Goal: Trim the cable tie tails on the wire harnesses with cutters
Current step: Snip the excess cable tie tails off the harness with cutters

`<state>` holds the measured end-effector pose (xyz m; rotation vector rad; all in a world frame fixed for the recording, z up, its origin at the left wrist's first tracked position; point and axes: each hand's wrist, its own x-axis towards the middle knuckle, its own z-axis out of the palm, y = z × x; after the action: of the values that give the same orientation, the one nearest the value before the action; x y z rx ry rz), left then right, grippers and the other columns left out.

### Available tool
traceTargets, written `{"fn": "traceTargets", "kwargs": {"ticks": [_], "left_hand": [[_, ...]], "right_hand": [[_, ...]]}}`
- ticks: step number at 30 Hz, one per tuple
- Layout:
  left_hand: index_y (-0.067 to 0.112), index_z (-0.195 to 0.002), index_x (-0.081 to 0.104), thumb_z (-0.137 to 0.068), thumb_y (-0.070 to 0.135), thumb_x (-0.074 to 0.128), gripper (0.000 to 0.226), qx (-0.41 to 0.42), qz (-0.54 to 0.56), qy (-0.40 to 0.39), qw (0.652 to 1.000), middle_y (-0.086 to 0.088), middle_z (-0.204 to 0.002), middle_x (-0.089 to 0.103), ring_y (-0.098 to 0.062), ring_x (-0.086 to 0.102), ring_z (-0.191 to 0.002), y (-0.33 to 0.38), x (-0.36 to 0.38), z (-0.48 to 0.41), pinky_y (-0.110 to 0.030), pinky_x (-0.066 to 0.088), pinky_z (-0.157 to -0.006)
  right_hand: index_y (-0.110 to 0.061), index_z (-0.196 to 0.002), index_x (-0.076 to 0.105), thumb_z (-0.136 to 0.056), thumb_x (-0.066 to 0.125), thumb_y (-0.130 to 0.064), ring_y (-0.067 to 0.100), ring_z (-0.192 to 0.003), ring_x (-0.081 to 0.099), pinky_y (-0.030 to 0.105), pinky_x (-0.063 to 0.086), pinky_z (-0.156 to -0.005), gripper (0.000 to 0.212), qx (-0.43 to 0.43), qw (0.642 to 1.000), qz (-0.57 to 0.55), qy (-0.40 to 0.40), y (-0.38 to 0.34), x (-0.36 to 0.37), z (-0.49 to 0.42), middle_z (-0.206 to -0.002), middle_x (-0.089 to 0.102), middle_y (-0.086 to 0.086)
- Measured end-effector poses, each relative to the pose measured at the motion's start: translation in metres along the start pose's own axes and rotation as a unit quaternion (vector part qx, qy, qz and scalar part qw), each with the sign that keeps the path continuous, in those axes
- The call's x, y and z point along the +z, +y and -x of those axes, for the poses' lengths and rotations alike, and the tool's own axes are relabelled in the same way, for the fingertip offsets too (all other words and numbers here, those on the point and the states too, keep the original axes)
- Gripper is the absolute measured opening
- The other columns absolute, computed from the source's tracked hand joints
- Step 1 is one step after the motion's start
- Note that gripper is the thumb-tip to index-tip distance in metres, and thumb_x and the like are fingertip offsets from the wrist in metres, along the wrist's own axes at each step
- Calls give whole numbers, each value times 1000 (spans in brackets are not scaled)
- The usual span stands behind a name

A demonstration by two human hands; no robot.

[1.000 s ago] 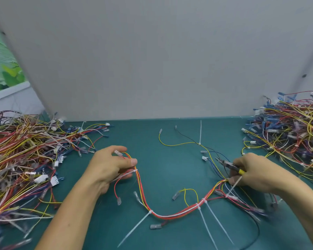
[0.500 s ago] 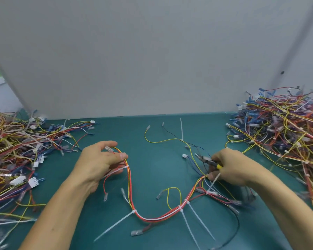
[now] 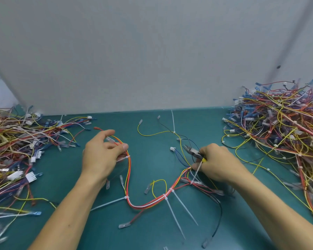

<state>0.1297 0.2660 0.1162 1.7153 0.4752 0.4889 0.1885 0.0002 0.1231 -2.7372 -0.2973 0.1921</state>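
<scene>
Two hands work one harness (image 3: 145, 206) on the green mat (image 3: 152, 235), and their hold differs little from half a second ago. The left hand (image 3: 100, 157) grips the harness's left end, fingers curled under the red, orange and yellow wires and the thumb pressed on top of them just above a white tie. Its index finger is lifted clear, as it was before. The right hand (image 3: 220, 164) is closed round the cutters (image 3: 192, 151), whose yellow-handled body sticks out of the fist with the nose pointing up and to the left. How far the blades stand apart cannot be told. One cable tie tail (image 3: 196, 171) rises from its tie on the harness's right branch to the right hand's fingertips, just under the cutters, as in the earlier frames. Whether it is pinched or only touched is unclear. Between the hands the harness sags toward the viewer in a loose curve, with three more untrimmed tails (image 3: 176, 221) sticking out over the mat, none cut since a second ago. What has changed is mostly the view: the camera has swung, so both hands sit a little higher in frame, and the green panel seen at far left a second ago is almost gone. A left pile (image 3: 13, 150) and a right pile (image 3: 278, 134) of harnesses flank the work, in front of the grey board (image 3: 152, 51).
</scene>
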Motion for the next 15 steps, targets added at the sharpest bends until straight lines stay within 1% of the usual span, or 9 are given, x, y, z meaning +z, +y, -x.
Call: {"fn": "traceTargets", "kwargs": {"ticks": [3,5,7,8,9,11,13,15], "left_hand": [[17,-114,57,-76,-3,75,46,-10,-1,-5,1000,-5,-69,73,-18,71,-62,-2,-2,-2,-27,59,-59],[14,-116,57,-75,-3,75,48,-18,-14,-7,1000,-8,-71,73,-20,71,-61,-4,-4,-4,-29,60,-60],[12,-117,57,-75,-3,75,48,-27,-39,-17,999,-8,-69,73,-20,70,-58,-7,-8,-6,-30,59,-59],[12,-117,56,-75,-3,76,49,-30,-55,-22,998,-8,-68,73,-21,69,-57,-9,-9,-7,-33,60,-61],[11,-119,56,-75,-2,76,50,-33,-75,-24,996,-9,-68,72,-24,69,-58,-11,-11,-9,-38,60,-67],[12,-120,56,-74,-1,78,53,-35,-128,-24,991,-11,-70,71,-26,69,-62,-16,-14,-11,-46,58,-75],[14,-119,57,-72,4,80,53,-31,-217,-20,975,-8,-75,72,-26,69,-71,-20,-19,-15,-45,56,-81],[18,-122,58,-72,15,81,55,-24,-329,-12,944,-6,-88,73,-29,66,-92,-21,-24,-18,-42,51,-88]], "right_hand": [[-24,-65,53,-77,71,-38,31,-86,58,30,43,-66,26,2,1000,-3,-20,1,-3,-1,-78,58,5],[-23,-68,56,-76,73,-38,25,-81,56,28,41,-62,24,-2,999,-2,-38,2,-6,-1,-77,58,2],[-23,-68,58,-76,75,-37,16,-72,53,25,37,-56,24,-9,998,-3,-58,3,-10,-1,-74,58,-1],[-23,-67,58,-76,76,-36,11,-68,52,24,36,-54,23,-13,998,-2,-68,3,-12,0,-72,58,-3],[-23,-68,59,-76,76,-35,7,-66,50,23,35,-53,23,-17,997,2,-78,3,-14,0,-71,58,-4],[-23,-71,63,-74,78,-35,7,-67,54,23,37,-54,20,-21,995,10,-94,4,-17,0,-72,61,-4],[-22,-73,65,-72,80,-36,12,-71,59,23,40,-56,20,-19,994,21,-107,4,-19,0,-74,63,-3],[-23,-71,62,-71,80,-37,17,-76,61,25,44,-60,22,-13,993,40,-114,5,-20,1,-77,62,-3]]}}
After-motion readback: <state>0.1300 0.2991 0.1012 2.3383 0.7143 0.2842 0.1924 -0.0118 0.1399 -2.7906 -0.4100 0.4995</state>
